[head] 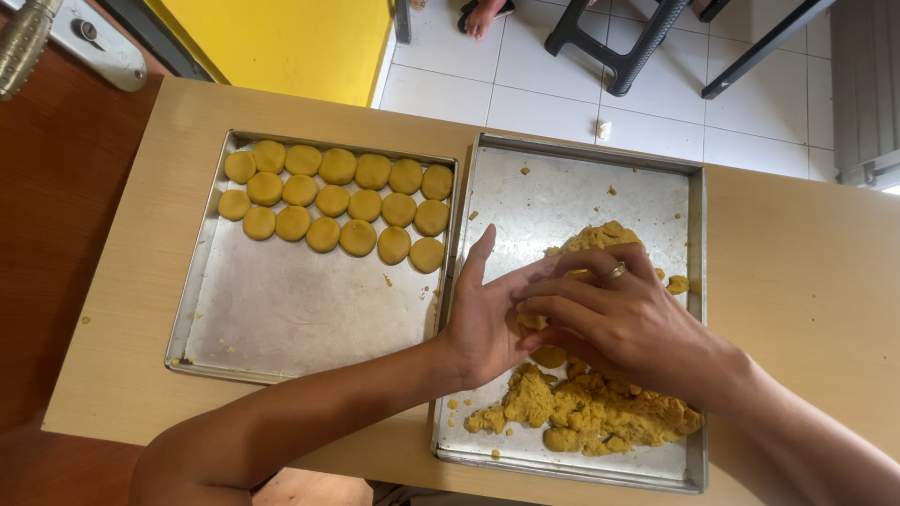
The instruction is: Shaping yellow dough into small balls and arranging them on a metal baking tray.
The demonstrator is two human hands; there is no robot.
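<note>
Yellow dough (600,412) lies crumbled in the right-hand metal tray (696,309), where the left hand (487,319), palm open, and the right hand (623,319), fingers curled, press a small lump between them.

A light wooden table (797,253) fills the view. Beyond it, at twelve o'clock, lies a white tiled floor (525,75) with black chair legs (619,47); a yellow wall (281,37) stands at eleven o'clock.

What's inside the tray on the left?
The left tray holds three rows of round yellow dough discs at its far end, plus crumbs. The left hand hides a bit of its right rim.
</note>
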